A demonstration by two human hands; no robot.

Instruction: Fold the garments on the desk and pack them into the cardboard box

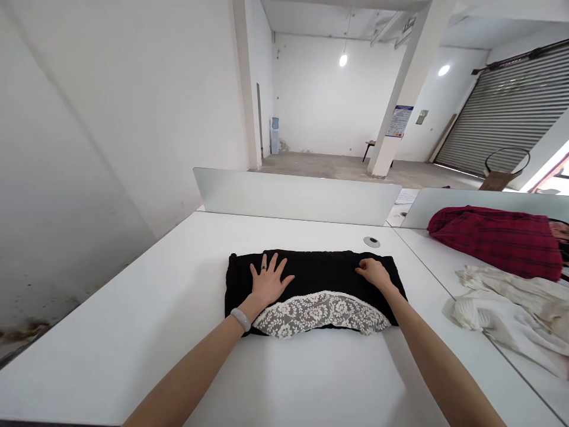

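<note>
The black garment lies folded into a long, flat rectangle on a white table, roughly centred in front of the person, with its lace trim showing along the near edge. The left hand is pressed palm-down on the garment's left half, wide open with the fingers spread, gripping nothing. It wears a ring on one finger and a pale bangle on the wrist. The right hand lies on the garment's right half near the far edge, its fingers close together and slightly curved, pointing inward; it rests on the cloth with no visible fold pinched.

Just past the far edge is a round grommet set in the table, and beyond that stands a white divider. To the right, on the adjoining table section, lie a red plaid cloth and a crumpled cream garment — both well apart from the hands.
</note>
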